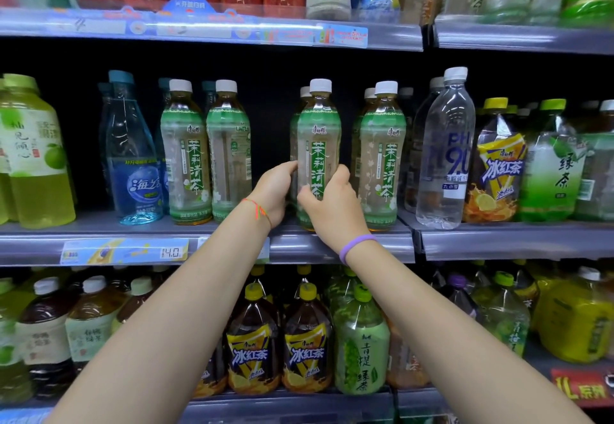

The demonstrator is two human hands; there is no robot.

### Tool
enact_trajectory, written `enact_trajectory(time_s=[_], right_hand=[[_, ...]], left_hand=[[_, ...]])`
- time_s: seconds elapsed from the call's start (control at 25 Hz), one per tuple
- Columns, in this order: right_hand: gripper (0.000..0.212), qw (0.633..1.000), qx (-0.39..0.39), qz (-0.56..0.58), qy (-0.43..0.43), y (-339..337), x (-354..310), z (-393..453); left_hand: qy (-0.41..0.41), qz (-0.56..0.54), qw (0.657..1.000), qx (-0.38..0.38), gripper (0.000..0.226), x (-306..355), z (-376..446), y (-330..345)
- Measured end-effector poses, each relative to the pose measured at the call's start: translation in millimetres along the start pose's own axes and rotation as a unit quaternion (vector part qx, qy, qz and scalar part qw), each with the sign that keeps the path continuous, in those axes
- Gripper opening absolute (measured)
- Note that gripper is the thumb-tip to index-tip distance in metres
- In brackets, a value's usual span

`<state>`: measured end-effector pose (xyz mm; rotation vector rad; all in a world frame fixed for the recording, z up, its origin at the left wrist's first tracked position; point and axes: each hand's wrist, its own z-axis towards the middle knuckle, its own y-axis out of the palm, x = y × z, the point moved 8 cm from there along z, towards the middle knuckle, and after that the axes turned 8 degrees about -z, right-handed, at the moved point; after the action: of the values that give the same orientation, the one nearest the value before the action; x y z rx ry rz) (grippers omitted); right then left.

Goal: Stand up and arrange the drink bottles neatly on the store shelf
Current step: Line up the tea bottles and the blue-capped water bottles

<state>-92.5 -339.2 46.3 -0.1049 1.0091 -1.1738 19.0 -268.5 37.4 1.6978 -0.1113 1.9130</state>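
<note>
Both hands hold one upright green-labelled tea bottle (318, 144) at the front of the middle shelf (332, 244): the left hand (274, 191) wraps its left side, the right hand (327, 202) curls a close grip around its lower right

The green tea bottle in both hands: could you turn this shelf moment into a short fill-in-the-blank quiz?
1. The jasmine tea bottle held by both hands has a ____ cap.
2. The left hand has an orange string at its wrist; the right hand has a ____ band.
3. The clear water bottle stands to the ____ of the held bottle.

Missing words: white; purple; right
</note>
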Motion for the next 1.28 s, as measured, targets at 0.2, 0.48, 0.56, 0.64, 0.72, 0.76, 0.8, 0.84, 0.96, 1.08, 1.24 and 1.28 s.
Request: enact_trajectory(time_s=[0.2, 0.48, 0.56, 0.64, 0.72, 0.76, 0.8, 0.84, 0.96, 1.08, 1.24, 1.28], right_hand=[[0.040, 0.999, -0.010, 0.039, -0.007, 2, -2, 0], [0.059, 0.997, -0.019, 0.073, 0.011, 10, 1, 2], [0.061, 0.997, -0.006, 0.075, 0.016, 11, 0, 1], [0.060, 0.997, 0.001, 0.080, 0.023, 11, -1, 1], [0.058, 0.995, 0.012, 0.091, 0.032, 10, 0, 0], [0.056, 0.995, 0.016, 0.093, 0.033, 10, 1, -1], [0.054, 0.995, 0.017, 0.093, 0.034, 9, 1, -2], [0.051, 0.995, 0.015, 0.092, 0.035, 9, 1, -1], [0.042, 0.995, 0.012, 0.090, 0.042, 8, 3, 1], [0.056, 0.995, 0.000, 0.087, 0.046, 10, 5, 0], [0.067, 0.983, 0.158, -0.011, -0.091, -14, -41, -18], [0.059, 0.962, 0.224, -0.032, -0.155, -21, -58, -24]], left_hand=[[0.013, 0.007, 1.000, -0.018, 0.028, 3, -7, 8], [0.030, 0.000, 0.998, -0.047, 0.028, 10, -18, 18], [0.026, -0.006, 0.998, -0.051, 0.027, 11, -19, 20], [0.022, -0.011, 0.999, -0.043, 0.026, 10, -16, 21], [0.013, -0.012, 0.999, -0.042, 0.024, 8, -14, 23], [0.010, -0.012, 0.999, -0.043, 0.023, 7, -16, 24], [0.009, -0.012, 0.999, -0.044, 0.023, 6, -16, 25], [0.008, -0.010, 0.999, -0.046, 0.024, 6, -15, 25], [0.007, -0.012, 0.999, -0.039, 0.028, 7, -18, 26], [-0.006, -0.005, 1.000, -0.026, 0.027, 5, -20, 25], [0.051, 0.035, 0.997, 0.040, 0.031, 26, -26, 0], [0.111, 0.051, 0.991, 0.058, 0.027, 40, -31, -12]])
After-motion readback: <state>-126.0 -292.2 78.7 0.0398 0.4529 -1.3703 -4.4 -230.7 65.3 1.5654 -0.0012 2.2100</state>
